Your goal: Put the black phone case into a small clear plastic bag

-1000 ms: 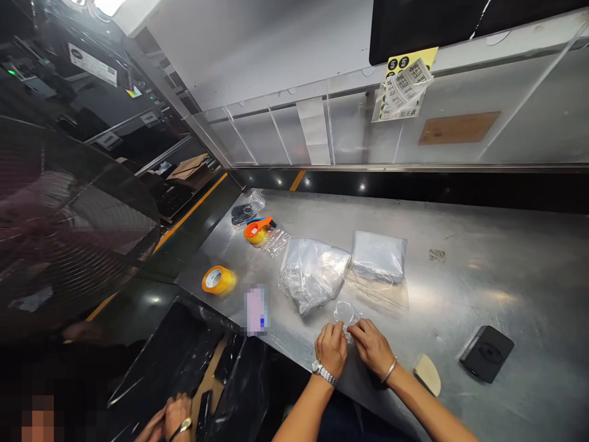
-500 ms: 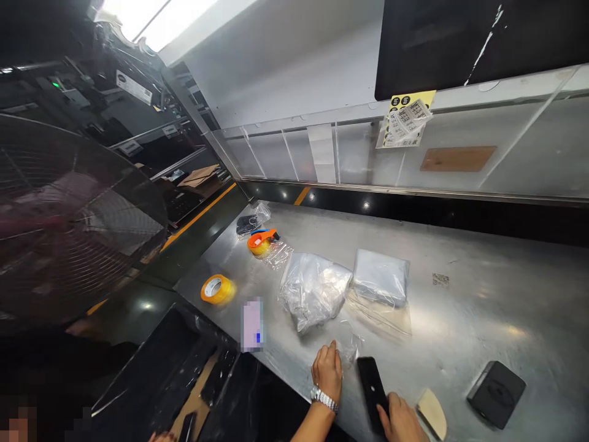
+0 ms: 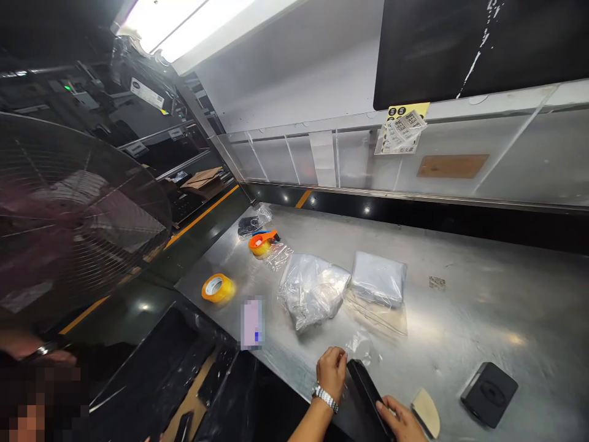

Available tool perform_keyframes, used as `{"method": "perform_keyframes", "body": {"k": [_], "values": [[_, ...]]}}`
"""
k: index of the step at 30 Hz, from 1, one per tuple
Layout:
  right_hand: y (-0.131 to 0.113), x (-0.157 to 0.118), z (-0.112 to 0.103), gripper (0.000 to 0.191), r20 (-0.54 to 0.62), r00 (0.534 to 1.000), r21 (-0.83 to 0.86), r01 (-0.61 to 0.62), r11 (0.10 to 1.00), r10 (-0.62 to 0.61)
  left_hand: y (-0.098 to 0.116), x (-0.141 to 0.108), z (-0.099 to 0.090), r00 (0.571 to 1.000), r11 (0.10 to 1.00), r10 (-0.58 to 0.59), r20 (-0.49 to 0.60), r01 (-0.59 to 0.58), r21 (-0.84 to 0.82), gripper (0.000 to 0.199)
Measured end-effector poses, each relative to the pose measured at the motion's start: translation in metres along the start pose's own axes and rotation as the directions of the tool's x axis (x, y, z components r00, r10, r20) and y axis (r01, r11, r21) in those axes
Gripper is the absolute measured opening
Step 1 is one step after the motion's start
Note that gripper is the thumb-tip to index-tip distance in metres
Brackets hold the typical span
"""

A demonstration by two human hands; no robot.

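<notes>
Long brushed-steel counter (image 3: 478, 319) beneath a clear acrylic panel (image 3: 519, 159), with a large caged fan (image 3: 78, 215) off to the left. Across the steel: a crumpled clear-plastic bundle (image 3: 313, 291), a flat bagged pack (image 3: 378, 279), a yellow tape roll (image 3: 217, 288), an orange tape dispenser (image 3: 260, 244), a black square pad (image 3: 489, 394).

Nearest the near edge: a black smartphone (image 3: 365, 399), edge-on in the grip of the right hand (image 3: 400, 420), fingers wrapped round its lower end. Left hand (image 3: 330, 371), fingers curled together, nothing visible in the grip, just beside a scrap of clear film (image 3: 361, 347).

Risks: phone sliding off the edge from a loose hold on smooth steel; film lifting in any draught from the fan.

Yellow label sheet (image 3: 402, 129): round black badges, printed characters too small to read.
</notes>
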State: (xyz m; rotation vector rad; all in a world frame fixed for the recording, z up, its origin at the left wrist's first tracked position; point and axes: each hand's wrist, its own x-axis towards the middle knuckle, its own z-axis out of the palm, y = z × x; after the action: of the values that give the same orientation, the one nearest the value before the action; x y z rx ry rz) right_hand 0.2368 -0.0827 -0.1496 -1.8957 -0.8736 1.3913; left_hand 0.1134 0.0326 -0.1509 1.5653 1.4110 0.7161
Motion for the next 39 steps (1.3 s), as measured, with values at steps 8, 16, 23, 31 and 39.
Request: {"method": "perform_keyframes", "body": {"k": [8, 16, 23, 31, 39], "values": [[0.002, 0.004, -0.011, 0.025, -0.179, 0.975, -0.247, 0.084, 0.965, -0.131, -0.001, -0.029, 0.012, 0.998, 0.994, 0.068, 0.006, -0.069, 0.089, 0.017], [-0.008, 0.01, -0.004, 0.022, -0.133, 0.972, -0.161, 0.173, 0.972, -0.195, -0.009, -0.039, 0.004, 0.982, 0.934, 0.176, -0.072, -0.143, 0.327, 0.026], [-0.013, 0.032, 0.024, 0.041, -0.125, 0.992, 0.065, 0.005, 0.998, 0.003, -0.006, -0.035, -0.003, 0.942, 0.87, 0.315, -0.119, -0.237, 0.432, 0.027], [-0.04, 0.034, 0.018, 0.027, -0.161, 0.969, -0.033, 0.185, 0.982, -0.187, 0.026, -0.02, -0.011, 0.85, 0.68, 0.524, -0.047, -0.385, 0.624, 0.021], [-0.087, 0.037, 0.023, 0.058, -0.108, 0.993, 0.078, -0.04, 0.996, 0.049, 0.046, -0.026, -0.025, 0.931, 0.904, 0.352, -0.097, -0.311, 0.292, 0.027]]}}
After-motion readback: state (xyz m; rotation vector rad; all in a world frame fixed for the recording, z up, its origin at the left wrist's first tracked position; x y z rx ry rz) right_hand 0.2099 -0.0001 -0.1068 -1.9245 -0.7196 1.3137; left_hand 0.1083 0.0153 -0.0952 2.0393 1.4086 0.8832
